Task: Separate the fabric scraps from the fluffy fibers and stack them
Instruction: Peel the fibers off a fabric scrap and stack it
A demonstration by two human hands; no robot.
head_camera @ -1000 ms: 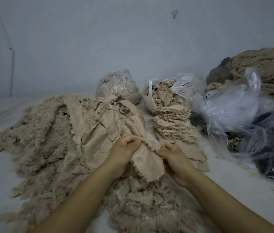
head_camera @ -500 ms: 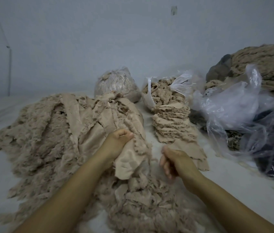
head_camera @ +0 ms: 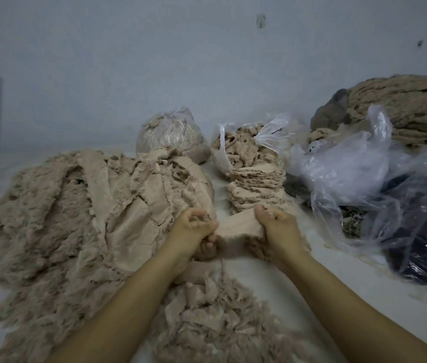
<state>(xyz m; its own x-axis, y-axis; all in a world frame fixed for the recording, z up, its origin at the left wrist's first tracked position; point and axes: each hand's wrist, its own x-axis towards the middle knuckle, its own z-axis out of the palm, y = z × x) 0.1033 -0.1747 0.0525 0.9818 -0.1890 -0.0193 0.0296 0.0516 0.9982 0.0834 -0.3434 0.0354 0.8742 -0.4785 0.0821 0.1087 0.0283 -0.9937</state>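
A beige fabric scrap (head_camera: 237, 226) stretches between my two hands. My left hand (head_camera: 194, 229) grips its left end with curled fingers, and my right hand (head_camera: 275, 226) grips its right end. To the left spreads a big heap of beige fabric pieces and fluffy fibers (head_camera: 76, 218). A smaller pile of fluffy fibers (head_camera: 215, 320) lies between my forearms. Just behind my right hand rises a neat stack of flat scraps (head_camera: 257, 187).
An open plastic bag of fibers (head_camera: 244, 148) and a tied bag (head_camera: 170, 134) stand at the back by the wall. Crumpled clear plastic bags (head_camera: 364, 174) over dark material and a heap of beige cloth (head_camera: 411, 108) fill the right side.
My right hand has taken hold of the scrap's right end. Both hands have shifted right and pulled the scrap taut between them, in front of the stack.
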